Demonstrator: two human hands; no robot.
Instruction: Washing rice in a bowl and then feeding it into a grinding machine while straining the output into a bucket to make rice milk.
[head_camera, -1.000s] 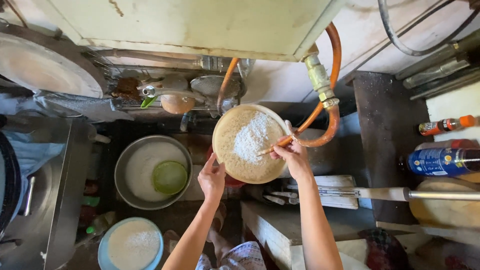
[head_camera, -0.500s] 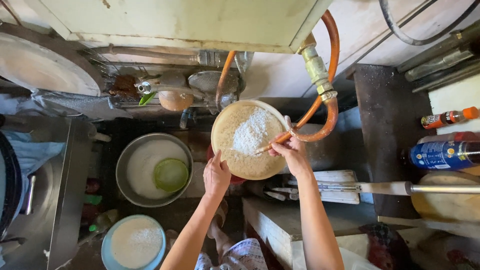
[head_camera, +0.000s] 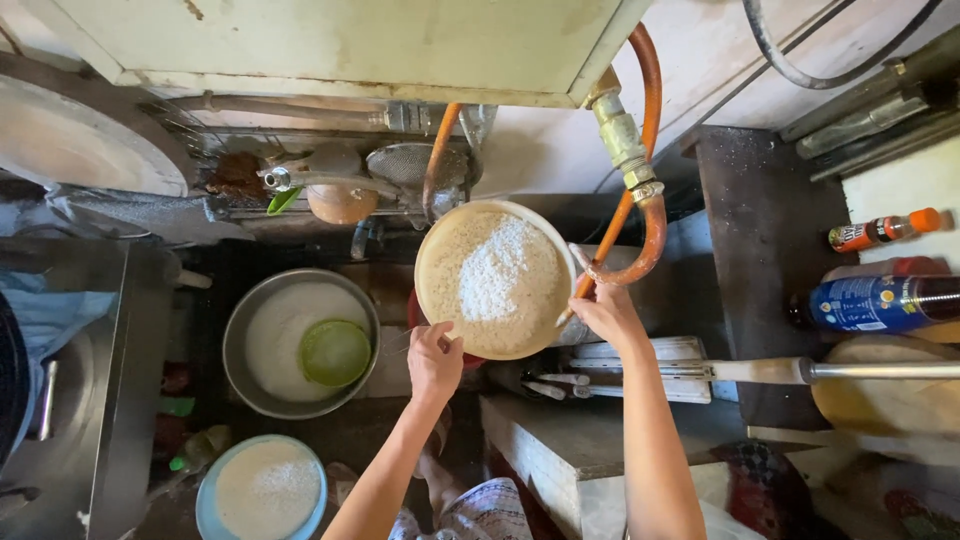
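Shifted slightly lower and leftward since the earlier frame, a round, shallow woven tray (head_camera: 437, 285) heaped with white rice grains (head_camera: 497, 268) is held above the dark floor. Its near rim is gripped by the closed left hand (head_camera: 434, 362), its right edge by the closed right hand (head_camera: 607, 312). A steel basin (head_camera: 238, 345) is seen nearby.

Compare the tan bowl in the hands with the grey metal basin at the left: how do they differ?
The tan bowl is held up by the left hand and right hand; the grey metal basin rests low, untouched. The tan bowl carries a heap of white grains on a damp, grainy inside; the grey metal basin holds milky white liquid with a small green bowl in it. The basin looks deeper-walled. Both are round and open-topped.
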